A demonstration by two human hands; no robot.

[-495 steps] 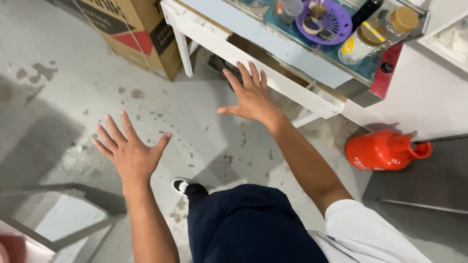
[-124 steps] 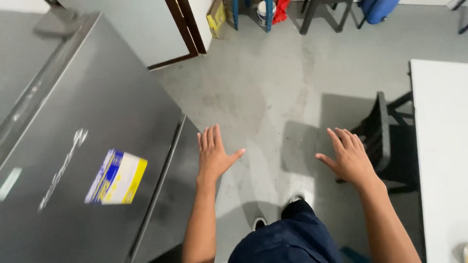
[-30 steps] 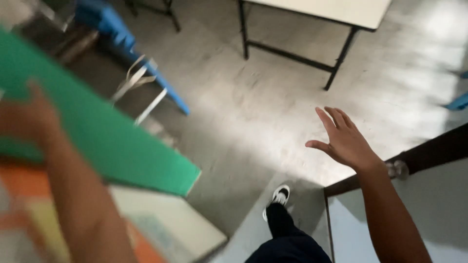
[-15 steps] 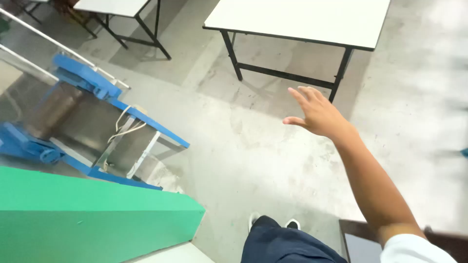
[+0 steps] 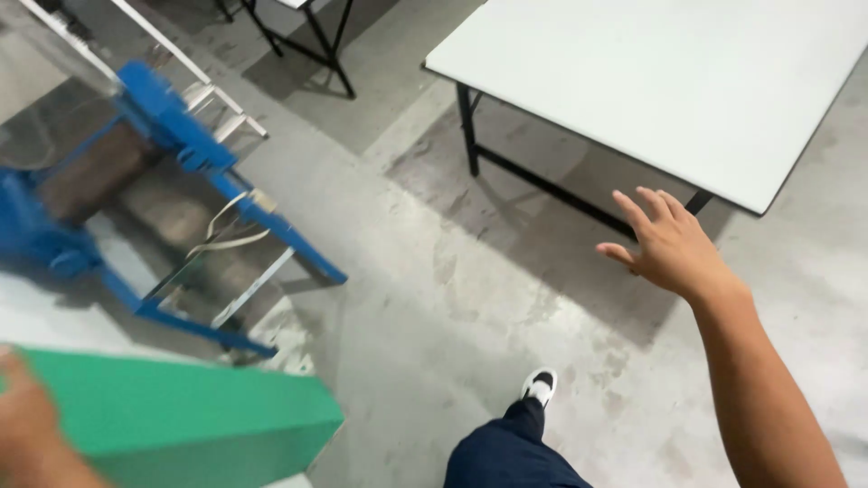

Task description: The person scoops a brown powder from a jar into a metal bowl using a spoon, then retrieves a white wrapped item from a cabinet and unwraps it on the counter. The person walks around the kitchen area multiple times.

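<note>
Right hand (image 5: 667, 246), fingers spread, hovers empty near white bench (image 5: 669, 81). Left hand (image 5: 23, 425), blurred and its state unclear, meets green board (image 5: 190, 420), long axis running left-right.

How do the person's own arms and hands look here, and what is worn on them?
Both are bare. The right hand shows no glove, ring or watch, and the right forearm has no sleeve as far as the frame reaches. Of the left hand only a blurred part shows at the lower left edge; nothing worn is visible on it.
</note>
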